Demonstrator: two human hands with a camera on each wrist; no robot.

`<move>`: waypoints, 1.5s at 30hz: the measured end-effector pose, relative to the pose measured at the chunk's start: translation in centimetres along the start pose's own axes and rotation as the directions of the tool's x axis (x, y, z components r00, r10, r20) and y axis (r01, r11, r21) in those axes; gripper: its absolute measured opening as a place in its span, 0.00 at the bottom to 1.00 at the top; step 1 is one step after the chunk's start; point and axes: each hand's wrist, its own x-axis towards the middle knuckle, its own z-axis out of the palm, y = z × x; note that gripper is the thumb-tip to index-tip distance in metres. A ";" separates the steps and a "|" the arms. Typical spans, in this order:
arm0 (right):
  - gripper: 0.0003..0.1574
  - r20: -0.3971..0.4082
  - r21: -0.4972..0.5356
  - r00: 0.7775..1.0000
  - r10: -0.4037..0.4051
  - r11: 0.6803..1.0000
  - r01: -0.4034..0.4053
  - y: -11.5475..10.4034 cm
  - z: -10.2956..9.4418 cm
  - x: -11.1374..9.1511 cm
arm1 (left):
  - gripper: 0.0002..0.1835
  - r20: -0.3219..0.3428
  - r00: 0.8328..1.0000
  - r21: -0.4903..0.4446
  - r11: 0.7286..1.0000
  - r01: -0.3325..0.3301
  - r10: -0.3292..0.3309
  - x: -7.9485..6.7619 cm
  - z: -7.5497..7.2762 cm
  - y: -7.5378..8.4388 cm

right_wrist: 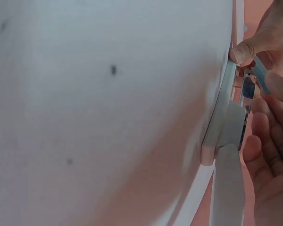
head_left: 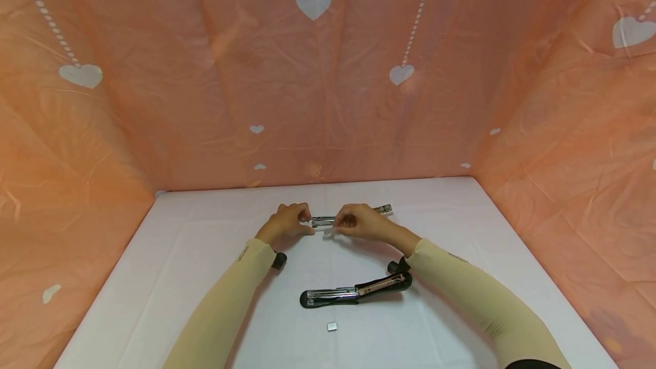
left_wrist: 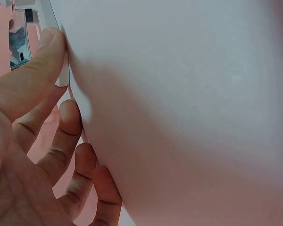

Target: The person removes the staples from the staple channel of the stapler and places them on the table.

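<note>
A white stapler lies opened out on the table between the two hands, its far end showing past the right hand. My left hand holds the stapler's left end, its thumb pressed along the white edge in the left wrist view. Over the stapler's middle, my right hand pinches a small bluish-grey strip that looks like staples, close to the metal channel. The right fingers are bent in the right wrist view, and part of the strip is hidden by them.
Nearer the person, a black stapler lies opened out with its metal channel showing. A small silver block of staples sits below it on the white tablecloth. Orange curtains with hearts enclose the table's back and sides.
</note>
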 end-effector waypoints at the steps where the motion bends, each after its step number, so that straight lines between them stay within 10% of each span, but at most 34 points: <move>1: 0.06 0.006 -0.002 1.000 -0.001 1.000 0.001 0.0 0.1 0.0 | 0.15 0.000 1.000 -0.001 1.000 0.000 0.000 0.0 0.0 0.0; 45: 0.05 0.173 -0.154 0.985 0.018 0.988 0.009 -0.7 1.2 0.2 | 0.14 0.011 1.000 -0.014 1.000 0.009 -0.009 -0.3 -0.2 0.3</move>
